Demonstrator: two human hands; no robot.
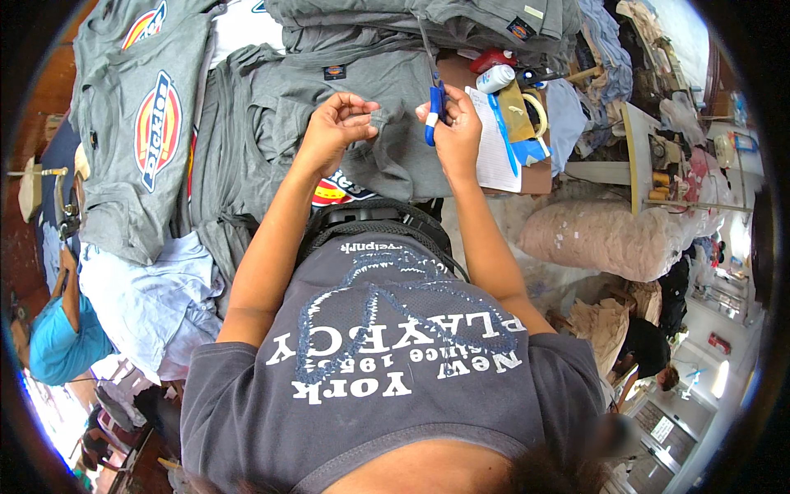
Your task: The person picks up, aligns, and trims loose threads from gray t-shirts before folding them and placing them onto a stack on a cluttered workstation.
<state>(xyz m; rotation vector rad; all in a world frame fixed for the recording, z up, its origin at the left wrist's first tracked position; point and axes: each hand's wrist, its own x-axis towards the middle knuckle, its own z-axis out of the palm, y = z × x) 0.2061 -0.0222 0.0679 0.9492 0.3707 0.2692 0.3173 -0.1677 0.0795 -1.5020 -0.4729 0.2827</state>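
My left hand (339, 122) pinches a fold of a grey garment (387, 90) lying on the table in front of me. My right hand (454, 123) grips a small blue-handled thread snip (434, 111), its blades pointing up toward the pinched fabric. The two hands are close together, a few centimetres apart, over the grey cloth.
Stacks of folded grey garments (428, 20) lie at the back, and grey shirts with a round printed logo (140, 123) lie at left. A white paper sheet (494, 148), a blue pen (502, 132), tape roll (539, 111) and a small white bottle (495, 79) lie at right. A person in blue (62, 337) sits lower left.
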